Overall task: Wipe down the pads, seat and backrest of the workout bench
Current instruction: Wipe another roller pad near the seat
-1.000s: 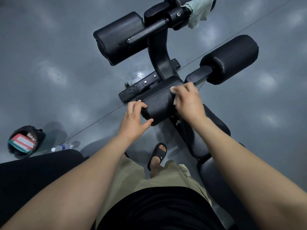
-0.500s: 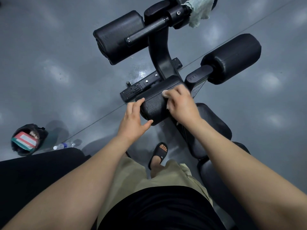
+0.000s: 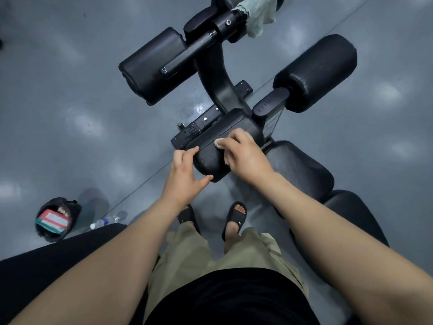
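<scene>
- At the bottom of the frame, khaki shorts [image 3: 187, 249] are seen below a black top. Two feet in black slide sandals [image 3: 235, 219] are planted on the glossy grey floor [image 3: 70, 113].
- At the lower left, a round black bag [image 3: 72, 209] holding a red, white and green striped item is seen, with a clear plastic bottle [image 3: 105, 222] lying just beside it.
- At the centre, the near end of a black cylindrical padded roller [image 3: 210, 160] is gripped by the left hand [image 3: 185, 171], with the fingers curled over its top and the thumb spread against its end.
- The top of the same roller is pressed by the right hand [image 3: 244, 156], with the fingers curled closely over a small pale wipe [image 3: 219, 143].
- Right of centre, the black cushioned seat [image 3: 302, 170] is seen. The black backrest [image 3: 351, 214] runs toward the lower right, partly hidden by the forearm.
- Farther up, an upper-left black foam roller [image 3: 150, 66] and an upper-right black foam roller [image 3: 316, 71] are carried on a curved black metal post [image 3: 218, 76].
- At the top edge, a crumpled pale green cloth [image 3: 255, 12] is draped over a bar.
</scene>
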Motion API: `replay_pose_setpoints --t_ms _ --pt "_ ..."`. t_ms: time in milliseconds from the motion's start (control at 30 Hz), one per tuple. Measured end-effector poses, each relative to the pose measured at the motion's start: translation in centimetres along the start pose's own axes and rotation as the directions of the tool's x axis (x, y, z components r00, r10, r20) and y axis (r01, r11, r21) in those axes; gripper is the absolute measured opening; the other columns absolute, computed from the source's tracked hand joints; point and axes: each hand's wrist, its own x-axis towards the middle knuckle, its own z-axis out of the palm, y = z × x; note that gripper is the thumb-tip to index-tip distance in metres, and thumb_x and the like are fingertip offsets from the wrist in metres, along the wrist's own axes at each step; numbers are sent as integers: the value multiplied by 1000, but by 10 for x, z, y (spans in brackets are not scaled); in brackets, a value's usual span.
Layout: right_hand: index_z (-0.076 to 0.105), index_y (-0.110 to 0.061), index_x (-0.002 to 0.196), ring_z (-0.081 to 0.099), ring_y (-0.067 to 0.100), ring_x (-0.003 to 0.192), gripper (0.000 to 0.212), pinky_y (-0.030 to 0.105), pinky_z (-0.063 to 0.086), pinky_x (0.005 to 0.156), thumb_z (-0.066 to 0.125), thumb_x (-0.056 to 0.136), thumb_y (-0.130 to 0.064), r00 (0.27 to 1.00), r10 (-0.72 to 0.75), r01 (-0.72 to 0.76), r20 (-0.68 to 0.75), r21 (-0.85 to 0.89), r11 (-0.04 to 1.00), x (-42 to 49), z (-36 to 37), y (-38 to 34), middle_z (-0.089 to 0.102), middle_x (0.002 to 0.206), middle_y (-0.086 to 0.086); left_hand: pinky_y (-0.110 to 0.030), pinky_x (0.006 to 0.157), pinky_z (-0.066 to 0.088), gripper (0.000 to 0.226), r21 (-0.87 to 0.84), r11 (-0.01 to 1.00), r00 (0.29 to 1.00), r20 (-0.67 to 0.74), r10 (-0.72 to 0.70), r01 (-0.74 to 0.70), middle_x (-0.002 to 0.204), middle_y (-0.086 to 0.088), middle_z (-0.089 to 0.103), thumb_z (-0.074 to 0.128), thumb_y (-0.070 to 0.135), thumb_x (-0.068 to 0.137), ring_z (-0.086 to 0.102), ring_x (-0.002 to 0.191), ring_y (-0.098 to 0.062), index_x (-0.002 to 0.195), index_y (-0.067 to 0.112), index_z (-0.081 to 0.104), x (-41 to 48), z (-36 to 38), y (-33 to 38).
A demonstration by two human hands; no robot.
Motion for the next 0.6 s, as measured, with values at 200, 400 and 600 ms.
replay_pose_setpoints --t_ms 200,400,600 --pt "69 -12 114 53 35 96 30 46 53 80 50 92 -6 885 369 -380 -282 20 925 22 -20 34 54 103 12 -37 103 46 86 56 997 997 55 58 -61 127 0 36 87 40 72 47 126 -22 142 16 43 10 -9 1" --pt "69 -14 108 49 32 89 27 44 52 69 54 90 -2 910 339 -365 -239 -74 928 18 -8 17 55 102 8 -28 97 42 85 116 979 985 65 162 -169 124 -6 40 89 41 70 47 122 -24 137 8 48 16 -13 -4" --pt "71 -15 112 48 32 85 29 47 53 69 56 90 -3 892 351 -368 -286 -5 930 1 22 -19 58 102 7 -31 103 39 70 76 958 945 206 255 -275 121 -2 39 71 33 75 43 123 -24 137 10 50 28 -34 -19"
